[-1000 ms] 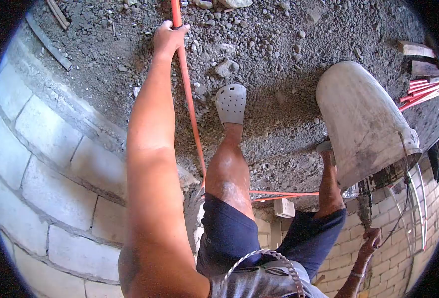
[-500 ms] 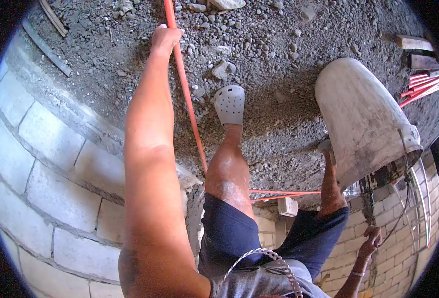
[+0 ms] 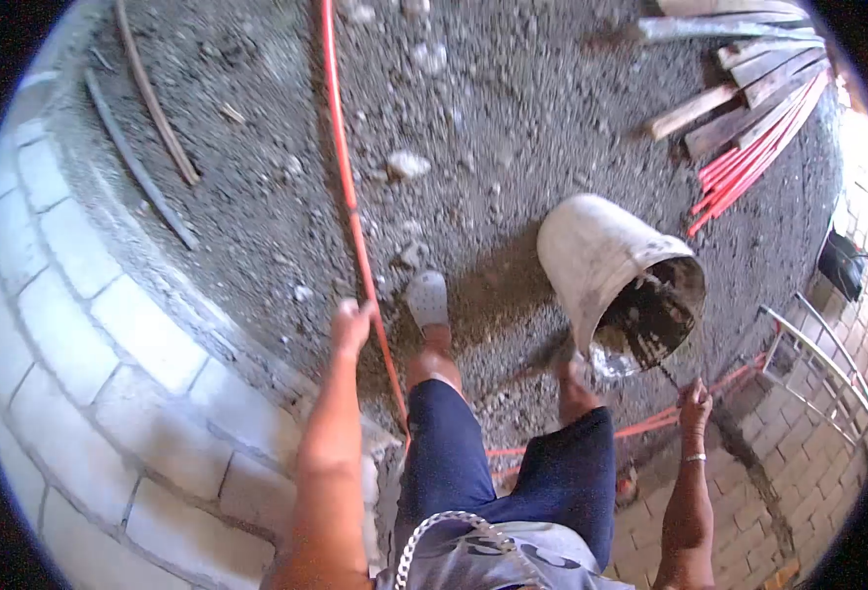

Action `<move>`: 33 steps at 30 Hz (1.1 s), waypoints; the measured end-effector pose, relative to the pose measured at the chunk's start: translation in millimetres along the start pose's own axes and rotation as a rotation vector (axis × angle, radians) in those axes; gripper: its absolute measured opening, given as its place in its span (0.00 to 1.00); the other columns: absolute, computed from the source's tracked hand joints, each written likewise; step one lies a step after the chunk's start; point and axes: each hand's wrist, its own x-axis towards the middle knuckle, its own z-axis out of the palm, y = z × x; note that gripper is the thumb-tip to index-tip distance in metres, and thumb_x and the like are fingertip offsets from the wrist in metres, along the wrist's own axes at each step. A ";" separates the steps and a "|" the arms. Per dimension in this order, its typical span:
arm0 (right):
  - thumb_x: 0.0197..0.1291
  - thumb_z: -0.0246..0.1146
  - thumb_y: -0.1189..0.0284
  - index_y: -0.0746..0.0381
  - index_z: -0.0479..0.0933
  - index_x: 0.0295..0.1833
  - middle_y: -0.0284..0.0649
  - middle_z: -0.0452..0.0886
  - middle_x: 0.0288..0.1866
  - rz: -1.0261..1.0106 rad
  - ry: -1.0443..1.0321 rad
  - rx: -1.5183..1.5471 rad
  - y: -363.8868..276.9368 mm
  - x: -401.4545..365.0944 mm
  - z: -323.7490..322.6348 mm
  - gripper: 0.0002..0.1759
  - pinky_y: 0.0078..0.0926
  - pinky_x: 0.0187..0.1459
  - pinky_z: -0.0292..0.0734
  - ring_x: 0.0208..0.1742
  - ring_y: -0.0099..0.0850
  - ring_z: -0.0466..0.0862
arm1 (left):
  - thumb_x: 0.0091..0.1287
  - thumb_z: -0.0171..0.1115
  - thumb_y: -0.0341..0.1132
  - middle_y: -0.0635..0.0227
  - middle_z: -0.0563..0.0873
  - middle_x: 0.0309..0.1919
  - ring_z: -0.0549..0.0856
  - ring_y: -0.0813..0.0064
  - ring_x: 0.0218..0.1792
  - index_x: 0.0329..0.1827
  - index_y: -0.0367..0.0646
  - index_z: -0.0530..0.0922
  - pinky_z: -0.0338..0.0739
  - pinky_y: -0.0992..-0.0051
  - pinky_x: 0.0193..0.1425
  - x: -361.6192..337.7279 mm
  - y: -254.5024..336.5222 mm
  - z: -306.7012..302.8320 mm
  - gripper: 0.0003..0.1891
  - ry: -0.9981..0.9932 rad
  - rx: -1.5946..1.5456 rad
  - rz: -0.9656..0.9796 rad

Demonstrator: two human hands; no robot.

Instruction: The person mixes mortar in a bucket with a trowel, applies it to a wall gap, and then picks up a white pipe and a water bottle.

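Note:
An orange pipe (image 3: 344, 147) runs from the top edge down past the knees. My left hand (image 3: 352, 327) is closed at the pipe's left side, its fingers on the pipe and slightly blurred. To the right, a cement-stained white bucket (image 3: 596, 246) is tilted, its opening toward the lower right and its inside coated with dark grey residue. My right hand (image 3: 694, 401) is closed on the bucket's handle (image 3: 668, 376), just below the rim.
Grey blocks (image 3: 164, 423) form a wall along the left. Thin pipes (image 3: 139, 162) lie on the gravel at upper left. Wooden boards (image 3: 694, 110) and a bundle of red pipes (image 3: 749, 169) lie at upper right. A white metal frame (image 3: 817, 379) stands at right. Stones dot the ground.
The view has shifted. My left hand is lower along the orange pipe and nearer my body. The bucket's opening has turned more into view, with my right hand still at its handle.

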 end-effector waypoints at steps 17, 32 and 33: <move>0.53 0.57 0.45 0.64 0.79 0.26 0.55 0.77 0.24 -0.394 -0.639 -0.311 -126.3 -12.4 -78.4 0.30 0.44 0.35 0.73 0.31 0.52 0.79 | 0.52 0.65 0.50 0.56 0.85 0.32 0.84 0.62 0.36 0.34 0.37 0.82 0.75 0.69 0.44 -294.9 124.1 -189.2 0.21 0.146 0.034 -0.088; 0.62 0.47 0.60 0.64 0.76 0.24 0.54 0.78 0.24 -0.871 -0.652 -0.436 -459.9 45.3 -77.7 0.23 0.46 0.30 0.74 0.26 0.52 0.79 | 0.53 0.61 0.53 0.49 0.83 0.38 0.81 0.54 0.45 0.36 0.38 0.83 0.72 0.64 0.51 -132.1 331.3 -330.5 0.23 -0.182 0.258 -0.197; 0.62 0.47 0.60 0.64 0.76 0.24 0.54 0.78 0.24 -0.872 -0.640 -0.452 -485.3 57.1 -83.4 0.23 0.46 0.30 0.74 0.26 0.52 0.79 | 0.53 0.62 0.52 0.49 0.83 0.38 0.81 0.54 0.45 0.35 0.37 0.82 0.73 0.64 0.51 -121.3 351.8 -351.2 0.23 -0.142 0.235 -0.203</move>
